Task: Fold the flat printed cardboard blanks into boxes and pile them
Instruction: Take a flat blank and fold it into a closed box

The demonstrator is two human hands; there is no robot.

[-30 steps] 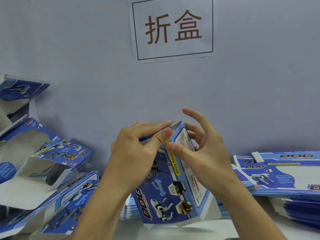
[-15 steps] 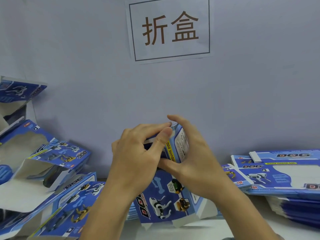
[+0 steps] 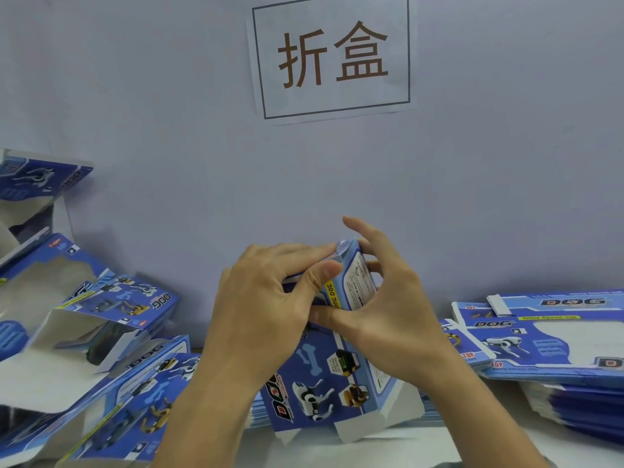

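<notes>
While both hands — left hand [image 3: 266, 305], right hand [image 3: 388, 319] — grip it, box [image 3: 324, 376] stands upright.

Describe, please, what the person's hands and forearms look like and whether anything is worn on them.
Both the left hand and the right hand are bare: no gloves, rings, watch or wristband show. Both forearms are uncovered to the frame's bottom edge, with no sleeves in view.

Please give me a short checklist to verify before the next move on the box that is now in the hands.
1. Left hand grip on top of the box: ok.
2. Right hand supports its side: ok.
3. Top flap fully tucked: cannot tell, the fingers hide it.
4. Bottom flaps closed: not ok, they hang open.
5. Flat blanks waiting on the right: ok.
6. Pile of folded boxes on the left tidy: not ok, they lean.
</notes>
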